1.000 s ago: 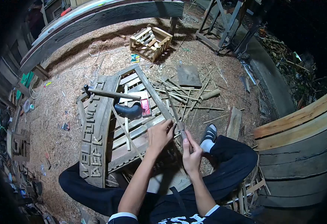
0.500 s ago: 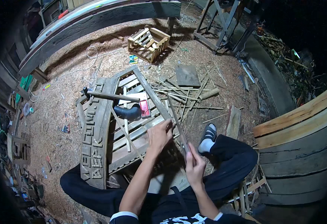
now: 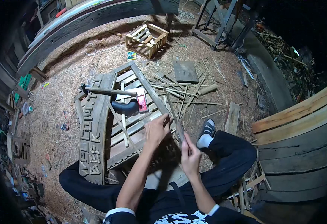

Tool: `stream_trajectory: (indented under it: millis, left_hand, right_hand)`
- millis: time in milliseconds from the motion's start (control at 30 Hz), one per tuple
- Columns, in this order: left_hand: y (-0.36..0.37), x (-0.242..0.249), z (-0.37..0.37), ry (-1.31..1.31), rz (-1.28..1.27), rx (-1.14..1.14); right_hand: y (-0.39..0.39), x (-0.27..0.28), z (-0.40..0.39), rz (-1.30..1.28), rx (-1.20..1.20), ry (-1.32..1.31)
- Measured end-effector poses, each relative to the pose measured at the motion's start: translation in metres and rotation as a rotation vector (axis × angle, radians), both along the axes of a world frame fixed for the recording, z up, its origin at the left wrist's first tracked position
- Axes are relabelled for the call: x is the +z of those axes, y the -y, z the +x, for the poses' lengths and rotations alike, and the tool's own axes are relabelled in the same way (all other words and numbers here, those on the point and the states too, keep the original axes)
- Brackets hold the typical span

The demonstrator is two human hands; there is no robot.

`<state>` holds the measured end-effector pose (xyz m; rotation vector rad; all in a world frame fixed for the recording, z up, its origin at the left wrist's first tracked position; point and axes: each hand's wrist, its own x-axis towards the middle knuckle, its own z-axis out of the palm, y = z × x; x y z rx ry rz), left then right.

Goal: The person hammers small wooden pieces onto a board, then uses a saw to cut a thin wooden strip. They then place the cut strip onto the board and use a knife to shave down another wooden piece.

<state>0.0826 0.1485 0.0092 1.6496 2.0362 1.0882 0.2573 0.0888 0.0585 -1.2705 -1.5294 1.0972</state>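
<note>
Bamboo strip (image 3: 173, 112) between both hands

**Dark clothes, bare forearms**

The person wears a black short-sleeved top with white sleeve edging and white lettering across the chest, black trousers, a white sock and a black sandal with white stripes. Both forearms are bare.

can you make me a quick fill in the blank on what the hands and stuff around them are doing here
1. The right hand grips a long thin ____ that points away from the person.
2. The left hand rests on the wooden ____.
3. A hammer lies above a curved ____ pipe piece.
4. The foot by the right hand wears a ____ sock.

Missing words: stick; pallet; black; white
</note>
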Motion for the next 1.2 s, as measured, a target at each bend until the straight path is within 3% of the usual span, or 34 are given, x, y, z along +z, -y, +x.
stream_trajectory:
  millis: [300,467,633,733,900,1033,1100,1200]
  left_hand:
    - [-0.003,0.003,-0.002,-0.01,0.0,0.007]
    - [-0.005,-0.006,-0.004,0.016,0.056,0.037]
    - [-0.004,-0.003,-0.006,-0.07,-0.091,0.004]
    - [-0.006,-0.008,-0.005,-0.001,0.071,0.067]
    - [-0.001,-0.004,-0.004,-0.099,-0.029,0.036]
    - [-0.001,0.0,-0.004,-0.117,-0.055,0.023]
    - [0.004,0.001,-0.003,-0.033,0.097,0.027]
    - [0.011,0.002,-0.004,-0.052,0.057,0.007]
  right_hand:
    - [0.02,0.013,0.008,-0.031,-0.016,-0.027]
    - [-0.008,0.015,-0.005,-0.052,-0.023,-0.006]
    - [0.016,0.01,0.016,0.061,-0.02,0.026]
    - [0.004,0.006,0.009,0.035,-0.031,0.037]
    - [0.029,0.036,0.031,-0.124,-0.016,-0.022]
    - [0.031,0.011,0.038,0.191,-0.093,0.086]
    - [0.025,0.003,0.033,0.111,-0.086,0.024]
    - [0.012,-0.011,0.024,0.087,-0.066,-0.048]
